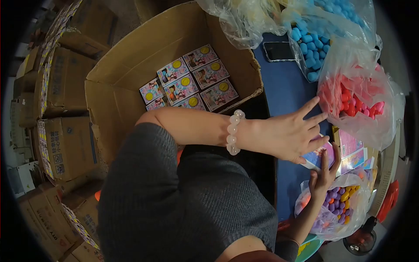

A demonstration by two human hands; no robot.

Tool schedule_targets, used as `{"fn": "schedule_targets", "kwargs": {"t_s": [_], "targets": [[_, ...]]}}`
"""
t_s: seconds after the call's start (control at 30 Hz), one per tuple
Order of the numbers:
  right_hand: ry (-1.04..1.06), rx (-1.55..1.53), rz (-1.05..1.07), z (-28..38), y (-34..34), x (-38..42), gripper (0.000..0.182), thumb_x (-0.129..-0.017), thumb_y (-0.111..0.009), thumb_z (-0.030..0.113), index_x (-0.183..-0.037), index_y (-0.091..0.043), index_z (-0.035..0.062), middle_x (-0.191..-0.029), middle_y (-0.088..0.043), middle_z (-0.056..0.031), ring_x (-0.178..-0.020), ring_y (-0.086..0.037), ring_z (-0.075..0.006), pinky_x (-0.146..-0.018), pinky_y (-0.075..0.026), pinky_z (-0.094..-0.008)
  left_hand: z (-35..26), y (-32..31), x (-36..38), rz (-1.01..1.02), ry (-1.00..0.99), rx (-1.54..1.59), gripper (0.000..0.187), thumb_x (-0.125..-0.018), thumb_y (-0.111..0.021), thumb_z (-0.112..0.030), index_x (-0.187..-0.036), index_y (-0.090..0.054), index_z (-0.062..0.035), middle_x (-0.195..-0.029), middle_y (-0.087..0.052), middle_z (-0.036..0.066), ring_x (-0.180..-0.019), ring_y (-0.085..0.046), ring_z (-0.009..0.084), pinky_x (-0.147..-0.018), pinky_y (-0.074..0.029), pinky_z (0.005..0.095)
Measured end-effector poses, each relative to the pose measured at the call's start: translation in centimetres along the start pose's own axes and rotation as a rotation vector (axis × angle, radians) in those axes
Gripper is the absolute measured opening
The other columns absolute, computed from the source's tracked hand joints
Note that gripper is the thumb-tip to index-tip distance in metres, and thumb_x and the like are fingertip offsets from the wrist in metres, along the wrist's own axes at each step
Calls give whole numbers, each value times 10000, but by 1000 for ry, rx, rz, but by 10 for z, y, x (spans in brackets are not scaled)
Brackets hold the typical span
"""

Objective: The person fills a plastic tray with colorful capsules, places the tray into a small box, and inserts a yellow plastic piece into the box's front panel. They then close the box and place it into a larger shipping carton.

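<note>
My left hand [290,136], with a bracelet of pale beads [232,133] at the wrist, reaches over the blue table. Its thumb and forefinger are on a small blue-and-pink cardboard box [315,158], while the other fingers spread outward. From below, my right hand [324,174] grips the same box at its near right side. Part of the box is hidden under the hands. Beside it lie more pink printed boxes [350,146]. A clear bag of purple, yellow and orange pieces [337,205] is close to my right hand; a bag of red and pink pieces [360,102] is near my left fingertips.
A large open carton [126,56] holds several printed small boxes [181,88]. Bags of blue pieces [310,50] and a phone [279,51] lie on the table [286,183]. Stacked cartons [72,146] stand at the left. A green basin [310,249] sits at the bottom.
</note>
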State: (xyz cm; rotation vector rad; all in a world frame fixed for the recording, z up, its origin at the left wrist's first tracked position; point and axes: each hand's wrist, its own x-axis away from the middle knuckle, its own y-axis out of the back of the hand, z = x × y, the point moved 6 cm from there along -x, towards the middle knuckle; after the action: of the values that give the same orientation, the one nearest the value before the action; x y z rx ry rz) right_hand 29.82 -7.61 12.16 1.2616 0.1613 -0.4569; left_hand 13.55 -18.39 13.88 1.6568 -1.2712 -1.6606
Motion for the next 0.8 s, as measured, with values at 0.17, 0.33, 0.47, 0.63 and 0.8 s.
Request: {"fn": "schedule_targets", "kwargs": {"t_s": [0.17, 0.33, 0.47, 0.63, 0.8], "targets": [[-12, 130, 83, 1, 6, -1, 556, -907, -518, 500, -1329, -561, 141, -1379, -436, -260, -1216, -499, -442, -969, -450, -489, -19, -2, -6, 90, -90, -280, 525, -896, -524, -334, -1223, -566, 75, -1123, -636, 247, -1088, -603, 381, -965, -420, 528], [-96, 71, 120, 2, 13, -7, 467, -987, -449, 425, -1350, -551, 150, -1408, -440, -242, -1267, -472, -437, -983, -447, -474, -24, -19, -10, 315, -153, -293, 505, -893, -501, -278, -1207, -564, 112, -1093, -647, 275, -962, -653, 374, -849, -475, 417], [-89, 83, 143, 5, 7, -16, 432, -1013, -418, 367, -1374, -530, 157, -1451, -395, -237, -1310, -422, -443, -1006, -429, -479, -29, -21, -11, 196, -29, -324, 520, -884, -513, -266, -1245, -545, 106, -1214, -577, 298, -1089, -586, 405, -923, -453, 467], [-22, 184, 168, 6, -6, -2, 598, -840, -614, 63, -1405, -497, 218, -1513, -292, -237, -1365, -347, -437, -1055, -378, -497, -24, -28, 0, 31, 131, 32, 596, -872, -524, -277, -1334, -468, 96, -1442, -357, 315, -1361, -326, 460, -1034, -353, 586], [47, 57, 124, 0, -9, -6, 773, -704, -636, -67, -1394, -503, 257, -1486, -304, -251, -1327, -384, -458, -1058, -365, -517, -31, -27, 9, 62, 129, -151, 672, -910, -533, -335, -1437, -345, 38, -1500, -279, 283, -1421, -210, 441, -1069, -232, 668]]}}
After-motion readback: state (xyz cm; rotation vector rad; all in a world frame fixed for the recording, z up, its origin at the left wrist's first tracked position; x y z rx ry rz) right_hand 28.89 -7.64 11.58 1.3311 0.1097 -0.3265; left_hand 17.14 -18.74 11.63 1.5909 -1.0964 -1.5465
